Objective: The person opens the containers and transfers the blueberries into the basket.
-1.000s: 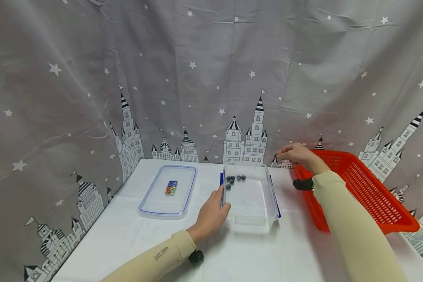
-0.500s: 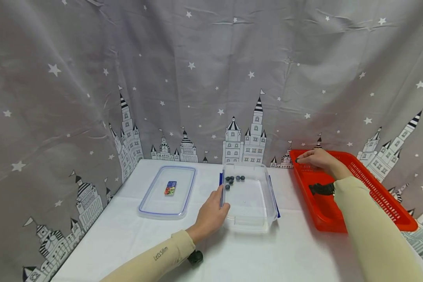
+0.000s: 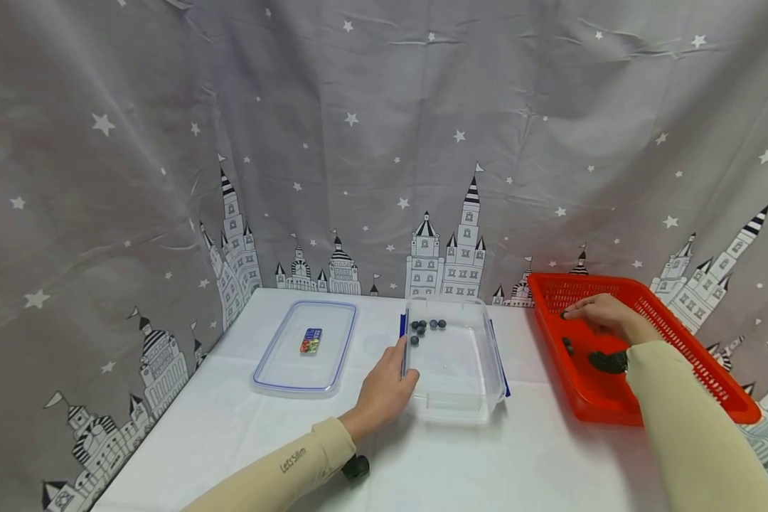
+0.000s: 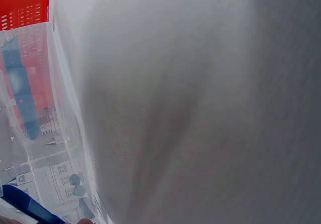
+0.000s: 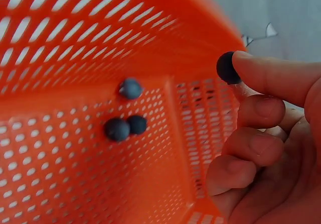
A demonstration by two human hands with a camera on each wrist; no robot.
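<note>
My right hand (image 3: 604, 315) is over the red plastic basket (image 3: 598, 387), pinching a blueberry (image 3: 564, 315) between thumb and fingertip. In the right wrist view the dark, round blueberry (image 5: 228, 67) sits at the thumb tip, while the other fingers curl in. Three loose blueberries (image 5: 117, 129) lie on the basket's perforated floor. My left hand (image 3: 384, 387) grips the left wall of a clear food container (image 3: 454, 370). Several blueberries (image 3: 422, 324) rest in its far left part. The left wrist view catches a blue latch (image 4: 25, 204) of the container, with fingertips only just visible below.
A clear lid (image 3: 281, 363) with a blue seal and a colourful label lies flat left of the container. White cloth (image 3: 230, 427) covers the table. Behind stands a grey curtain (image 3: 294, 107) printed with castles and stars.
My right hand has moved right with the pinched blueberry, from beside the basket to over it, and then lower. The left hand and the container have stayed in place.
</note>
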